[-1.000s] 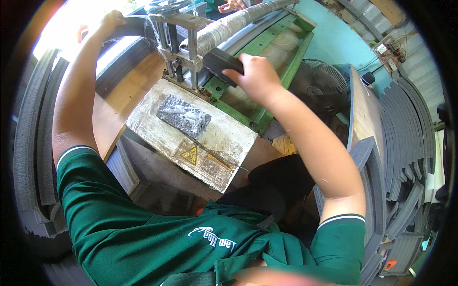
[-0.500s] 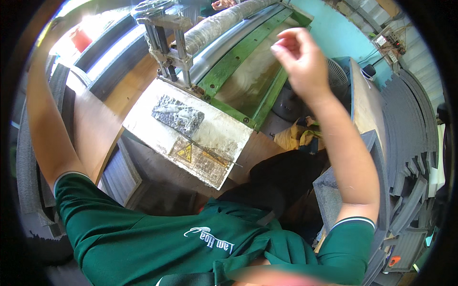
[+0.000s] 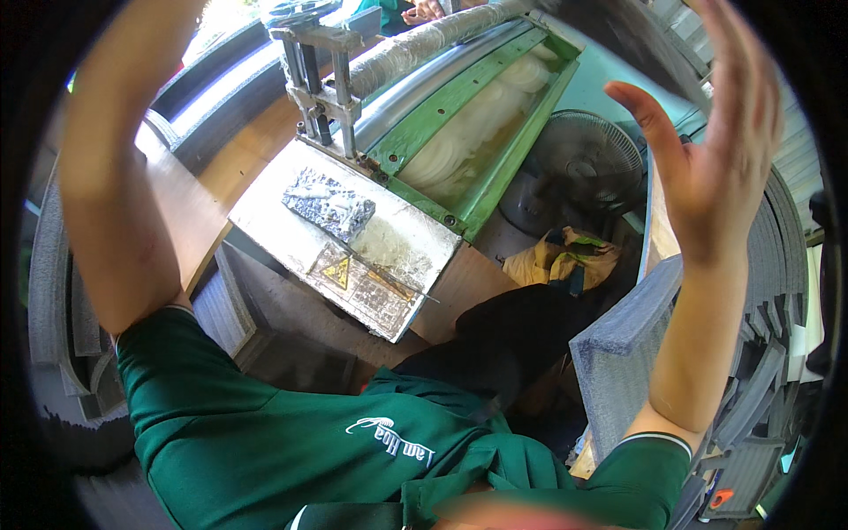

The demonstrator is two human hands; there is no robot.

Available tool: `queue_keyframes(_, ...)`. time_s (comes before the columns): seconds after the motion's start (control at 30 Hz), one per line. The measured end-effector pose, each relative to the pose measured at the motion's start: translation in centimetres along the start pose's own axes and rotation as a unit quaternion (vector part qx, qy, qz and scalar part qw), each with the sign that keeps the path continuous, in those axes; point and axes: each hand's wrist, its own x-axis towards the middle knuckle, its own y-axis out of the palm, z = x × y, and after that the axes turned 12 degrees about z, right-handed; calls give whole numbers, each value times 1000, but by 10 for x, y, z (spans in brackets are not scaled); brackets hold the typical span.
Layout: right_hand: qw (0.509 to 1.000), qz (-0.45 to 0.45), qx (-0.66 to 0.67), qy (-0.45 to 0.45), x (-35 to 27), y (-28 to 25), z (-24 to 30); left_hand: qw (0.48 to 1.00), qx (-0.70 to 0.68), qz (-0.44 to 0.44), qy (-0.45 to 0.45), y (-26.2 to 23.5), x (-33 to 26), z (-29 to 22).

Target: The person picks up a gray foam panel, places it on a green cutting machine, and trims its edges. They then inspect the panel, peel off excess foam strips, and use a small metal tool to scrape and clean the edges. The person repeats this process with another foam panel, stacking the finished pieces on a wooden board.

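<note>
My right hand (image 3: 720, 150) is raised at the upper right, thumb held apart from the stretched-out fingers, with the fingertips at the picture's edge. Close beside it a dark flat sheet (image 3: 632, 40), blurred, slants down from the top edge; whether the hand touches it I cannot tell. My left forearm (image 3: 115, 177) reaches up at the far left, and its hand lies outside the picture. Between my arms stands a machine with a green frame (image 3: 424, 132), a metal roller, and a plastic-wrapped roll (image 3: 424, 49). A grey crumpled block (image 3: 327, 205) rests on its white end cover (image 3: 380, 238).
A black fan (image 3: 583, 163) stands right of the machine, above a yellow cloth bundle (image 3: 565, 256). Grey foam sheets (image 3: 627, 336) stand at the right, with more foam strips (image 3: 216, 97) at the left. Another person's hand (image 3: 424, 11) shows behind the machine.
My right hand has moved right and up, its curled fingers now stretched out. The dark sheet has come into view beside it. My left forearm has shifted right.
</note>
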Motion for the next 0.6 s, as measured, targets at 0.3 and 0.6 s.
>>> queue_keyframes(0.3, 831, 241, 468, 180, -63, 18, -7, 999, -25, 18, 17, 11, 41, 9)
queue_keyframes(0.6, 847, 350, 353, 190, -97, 27, -31, 996, -6, 29, -81, -20, 23, 153)
